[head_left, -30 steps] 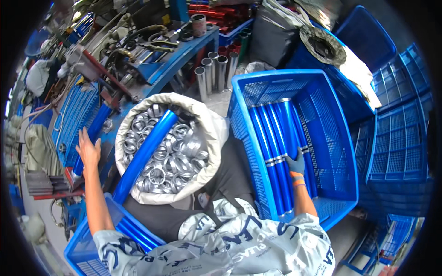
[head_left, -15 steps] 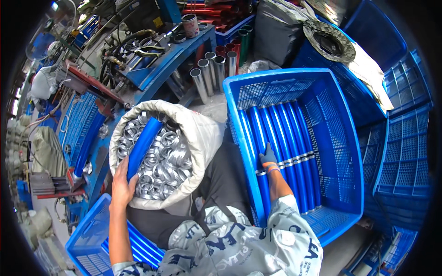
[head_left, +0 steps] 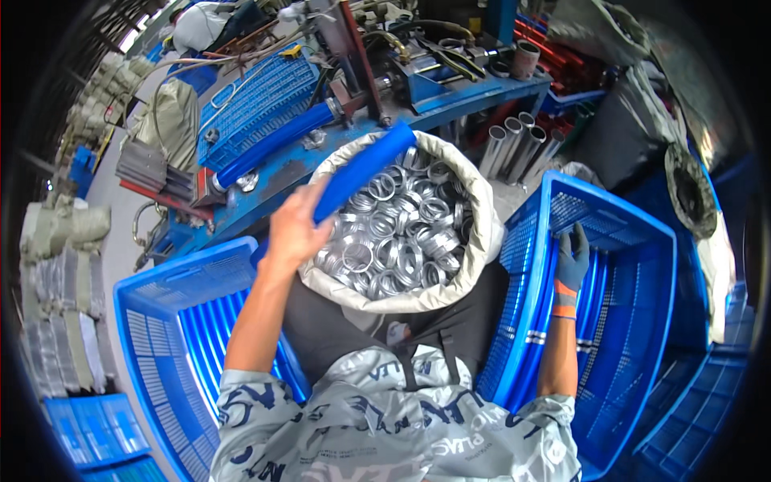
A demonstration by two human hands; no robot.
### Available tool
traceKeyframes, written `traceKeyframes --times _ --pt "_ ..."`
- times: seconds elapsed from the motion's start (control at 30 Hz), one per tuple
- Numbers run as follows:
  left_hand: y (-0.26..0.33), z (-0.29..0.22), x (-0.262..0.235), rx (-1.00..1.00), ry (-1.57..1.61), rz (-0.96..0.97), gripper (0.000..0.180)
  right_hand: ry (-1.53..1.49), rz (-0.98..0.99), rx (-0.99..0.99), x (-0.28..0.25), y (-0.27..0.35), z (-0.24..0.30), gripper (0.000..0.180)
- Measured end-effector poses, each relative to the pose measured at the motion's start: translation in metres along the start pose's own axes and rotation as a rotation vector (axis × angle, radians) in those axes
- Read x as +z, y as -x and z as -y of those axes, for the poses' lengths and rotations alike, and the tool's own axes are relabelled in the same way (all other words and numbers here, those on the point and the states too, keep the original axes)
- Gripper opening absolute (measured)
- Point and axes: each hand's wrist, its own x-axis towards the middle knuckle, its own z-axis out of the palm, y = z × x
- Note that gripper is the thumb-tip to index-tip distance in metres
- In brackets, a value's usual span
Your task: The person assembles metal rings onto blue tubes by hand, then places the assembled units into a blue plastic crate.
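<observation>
My bare left hand (head_left: 295, 229) is closed around the lower part of a blue metal tube (head_left: 365, 173), which slants up and right over the left rim of a white sack (head_left: 484, 189). Loose silvery metal rings (head_left: 397, 229) fill the sack between my knees. My right hand (head_left: 572, 265), in a grey glove with an orange cuff, reaches into the right blue crate (head_left: 654, 229). Its fingers are stretched out and apart over the blue tubes (head_left: 594, 309) lying there in a row, which have silvery ends.
At my left stands another blue crate (head_left: 144, 283) with blue tubes (head_left: 207, 341). Beyond the sack runs a blue workbench (head_left: 450, 112); a blue tube (head_left: 277, 145) sits in a fixture on it. Several bare metal tubes (head_left: 514, 149) stand upright on the floor near the right crate.
The whole view has swung left, so the sack is now central. The tube in my left hand has tilted further over to the right. My right hand stays inside the right crate.
</observation>
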Motion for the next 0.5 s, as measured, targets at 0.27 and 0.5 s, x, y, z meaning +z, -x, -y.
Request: traceKeyframes --times 0.27,0.5 --pt "0.041 0.038 -0.079 -0.333 0.318 -0.238 0.085 0.168 1.154 -0.333 0.202 0.080 0.295 0.066" --pt "0.121 0.070 -0.136 -0.495 0.387 -0.215 0.089 0.485 1.146 -1.010 0.394 0.209 0.295 0.062"
